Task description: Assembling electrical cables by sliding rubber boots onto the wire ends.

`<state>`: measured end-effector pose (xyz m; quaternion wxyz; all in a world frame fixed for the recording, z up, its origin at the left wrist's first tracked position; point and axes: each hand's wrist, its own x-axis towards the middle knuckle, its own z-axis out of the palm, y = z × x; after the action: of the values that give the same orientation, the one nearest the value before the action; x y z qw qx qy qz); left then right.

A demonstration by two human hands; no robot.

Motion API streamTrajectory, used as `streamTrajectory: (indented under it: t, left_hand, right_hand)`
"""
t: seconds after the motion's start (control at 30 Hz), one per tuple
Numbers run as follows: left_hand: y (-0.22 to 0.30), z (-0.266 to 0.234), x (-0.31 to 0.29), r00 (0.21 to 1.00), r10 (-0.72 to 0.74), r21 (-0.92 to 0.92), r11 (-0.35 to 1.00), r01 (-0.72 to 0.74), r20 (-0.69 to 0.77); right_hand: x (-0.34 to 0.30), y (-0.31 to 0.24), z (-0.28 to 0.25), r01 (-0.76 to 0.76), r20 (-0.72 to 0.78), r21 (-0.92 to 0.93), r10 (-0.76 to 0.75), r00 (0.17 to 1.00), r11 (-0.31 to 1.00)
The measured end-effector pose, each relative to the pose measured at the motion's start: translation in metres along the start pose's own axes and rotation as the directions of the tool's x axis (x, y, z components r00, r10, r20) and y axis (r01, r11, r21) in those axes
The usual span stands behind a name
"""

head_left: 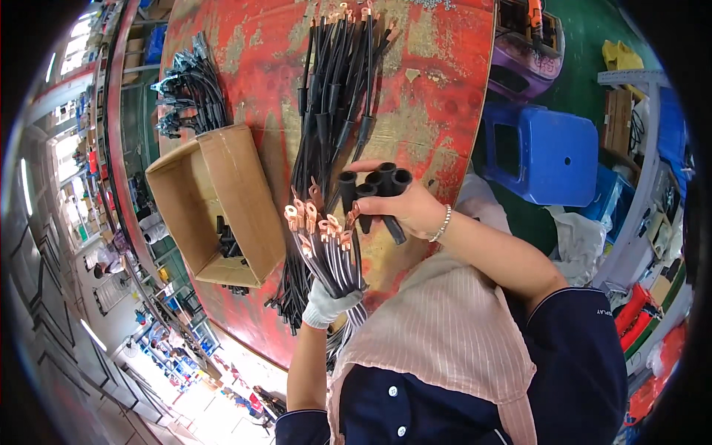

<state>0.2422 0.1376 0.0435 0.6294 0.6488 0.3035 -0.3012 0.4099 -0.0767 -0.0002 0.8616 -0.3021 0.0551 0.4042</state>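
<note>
My left hand (330, 302), in a white glove, is closed around a bundle of black cables (335, 267). Copper ring lugs (319, 222) fan out at the upper ends of that bundle. My bare right hand (415, 210) grips several black rubber sleeves (387, 178), their open ends facing up. The sleeves are right beside the lugs, and my fingers partly cover them. Whether a sleeve touches a lug I cannot tell. Beyond both hands lies a long pile of black cables (334, 96) with sleeves and copper lugs at the far ends.
On the worn red table (437, 81), a cardboard box (248, 193) at the left holds some black sleeves (231, 241). Behind it are cables with metal clamps (189, 85). A blue plastic stool (549, 152) and a purple stool (526, 63) stand off the right edge.
</note>
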Motion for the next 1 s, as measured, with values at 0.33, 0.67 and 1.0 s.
streamTrajectory:
  t: [0.33,0.67,1.0]
  left_hand:
    - [0.007,0.012,0.001,0.994,0.022,0.109,0.994,-0.01,-0.109]
    - [-0.005,0.017,0.01,0.995,0.078,0.107,0.992,-0.072,-0.058]
    - [-0.006,0.014,0.008,0.998,0.057,0.12,0.991,-0.053,-0.027]
  right_hand:
    - [-0.032,0.009,-0.028,0.213,-0.096,-0.21,-0.237,0.967,0.954]
    - [-0.053,0.026,-0.022,0.198,-0.384,-0.382,-0.35,0.854,0.903]
    - [-0.031,-0.026,-0.043,0.29,0.057,-0.602,-0.322,0.945,0.744]
